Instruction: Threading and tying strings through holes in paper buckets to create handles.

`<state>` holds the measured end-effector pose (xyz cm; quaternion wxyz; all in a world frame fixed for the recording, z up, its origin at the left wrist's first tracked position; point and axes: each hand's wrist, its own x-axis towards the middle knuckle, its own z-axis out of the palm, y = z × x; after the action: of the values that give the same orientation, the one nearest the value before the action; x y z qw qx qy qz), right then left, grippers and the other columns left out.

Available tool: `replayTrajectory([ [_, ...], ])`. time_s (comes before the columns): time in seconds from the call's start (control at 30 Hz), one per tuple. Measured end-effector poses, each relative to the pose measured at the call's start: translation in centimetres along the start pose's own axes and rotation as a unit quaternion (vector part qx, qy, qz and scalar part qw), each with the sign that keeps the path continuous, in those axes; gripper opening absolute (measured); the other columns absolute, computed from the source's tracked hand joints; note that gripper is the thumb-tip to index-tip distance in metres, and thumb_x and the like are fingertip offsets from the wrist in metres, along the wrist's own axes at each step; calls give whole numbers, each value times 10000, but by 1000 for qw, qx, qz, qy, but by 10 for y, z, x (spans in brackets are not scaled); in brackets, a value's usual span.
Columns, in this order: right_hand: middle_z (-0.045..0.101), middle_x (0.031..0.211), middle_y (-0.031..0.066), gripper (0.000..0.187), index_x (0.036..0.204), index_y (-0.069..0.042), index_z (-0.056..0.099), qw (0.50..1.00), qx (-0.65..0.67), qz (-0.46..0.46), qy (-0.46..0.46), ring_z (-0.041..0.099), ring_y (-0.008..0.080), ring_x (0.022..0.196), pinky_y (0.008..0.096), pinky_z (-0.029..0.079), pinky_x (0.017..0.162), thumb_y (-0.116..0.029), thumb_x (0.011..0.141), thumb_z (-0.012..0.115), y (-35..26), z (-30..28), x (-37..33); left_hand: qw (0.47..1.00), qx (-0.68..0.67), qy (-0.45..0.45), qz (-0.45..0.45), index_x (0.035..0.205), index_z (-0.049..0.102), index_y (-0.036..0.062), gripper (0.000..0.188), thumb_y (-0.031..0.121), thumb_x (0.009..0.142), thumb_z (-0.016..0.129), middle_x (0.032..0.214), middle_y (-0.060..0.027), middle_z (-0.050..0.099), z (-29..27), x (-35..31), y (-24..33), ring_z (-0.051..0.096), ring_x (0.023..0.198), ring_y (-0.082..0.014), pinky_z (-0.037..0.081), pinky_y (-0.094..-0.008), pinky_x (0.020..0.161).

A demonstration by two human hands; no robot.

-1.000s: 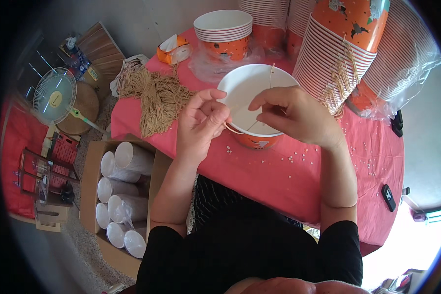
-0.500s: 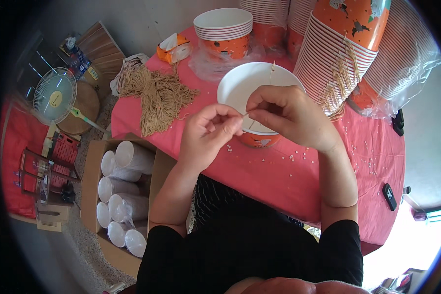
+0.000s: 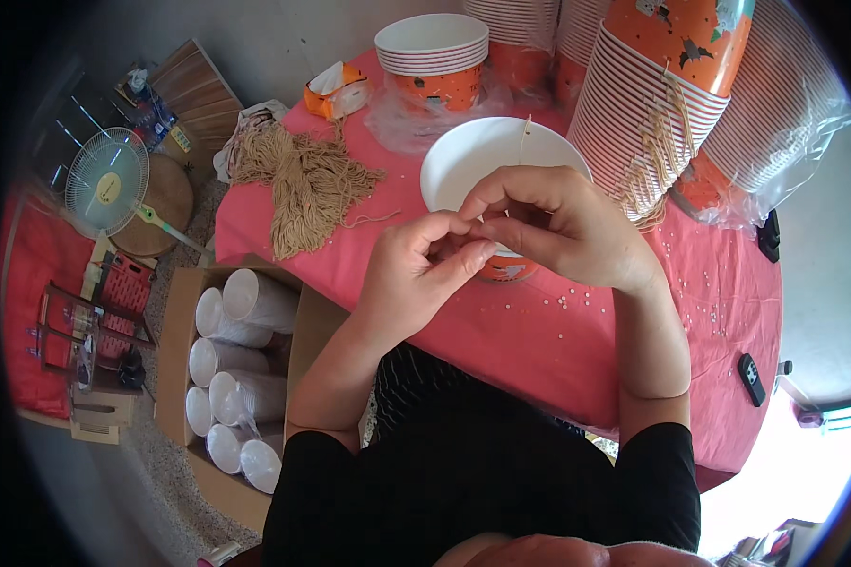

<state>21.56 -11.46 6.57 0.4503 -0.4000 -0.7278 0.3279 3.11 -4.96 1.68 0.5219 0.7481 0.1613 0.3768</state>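
An orange paper bucket (image 3: 508, 273) with a white inside stands upright in front of me on the table. A thin tan cord (image 3: 524, 142) comes through its far rim and hangs down inside. Over the near rim, my left hand (image 3: 421, 269) and my right hand (image 3: 567, 227) meet fingertip to fingertip. Both are closed in a pinch on the cord, whose held part is mostly hidden by the fingers. A heap of cut tan cords (image 3: 321, 194) lies to the left, one strand trailing toward my left wrist.
A tall leaning stack of buckets (image 3: 624, 123) with cord handles rises at right. Bagged buckets (image 3: 785, 113) and a short stack (image 3: 432, 57) stand behind. Small white beads (image 3: 563, 302) are scattered on the red tablecloth (image 3: 529, 364). A carton (image 3: 232, 487) of wrapped cups sits lower left, a remote (image 3: 751, 380) right.
My left hand has shifted slightly to the right, and the fingertips of both hands have come together. The cord between them is now mostly covered.
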Motion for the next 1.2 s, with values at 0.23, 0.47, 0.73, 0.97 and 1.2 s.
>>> replayTrajectory([
  [0.23,619,729,38,106,1005,17,628,999,0,-32,20,546,80,640,229,439,570,-15,907,605,19,-7,4,987,-136,-23,-86,986,599,-5,120,80,906,627,777,-11,619,-10,5,4,584,733,-45,455,-180,632],
  [0.47,605,803,-13,105,921,-13,659,987,-139,-33,67,521,47,674,199,392,568,-2,823,696,4,-8,3,961,-241,-41,-128,965,602,15,118,118,909,604,744,-3,592,-23,7,-1,506,633,-27,374,-168,536],
  [0.73,625,787,66,151,843,-15,647,935,-286,-197,78,601,190,630,292,469,519,46,721,712,3,0,6,966,-229,-36,-114,988,603,8,113,94,915,592,776,2,597,-20,6,-1,532,662,-39,401,-175,553],
  [0.97,613,783,80,110,819,-5,614,936,-304,-160,82,601,202,644,291,466,541,56,754,678,-8,-11,2,992,-119,-18,-38,998,607,0,99,40,910,630,864,3,613,-19,0,-4,568,754,-34,456,-183,630],
  [1.2,605,770,83,111,817,-27,605,949,-262,-150,90,612,249,635,314,471,528,1,757,693,-13,-17,-3,989,-138,-24,-42,1007,593,-13,115,32,910,632,884,-5,626,-20,-3,-5,578,767,-33,454,-181,628],
])
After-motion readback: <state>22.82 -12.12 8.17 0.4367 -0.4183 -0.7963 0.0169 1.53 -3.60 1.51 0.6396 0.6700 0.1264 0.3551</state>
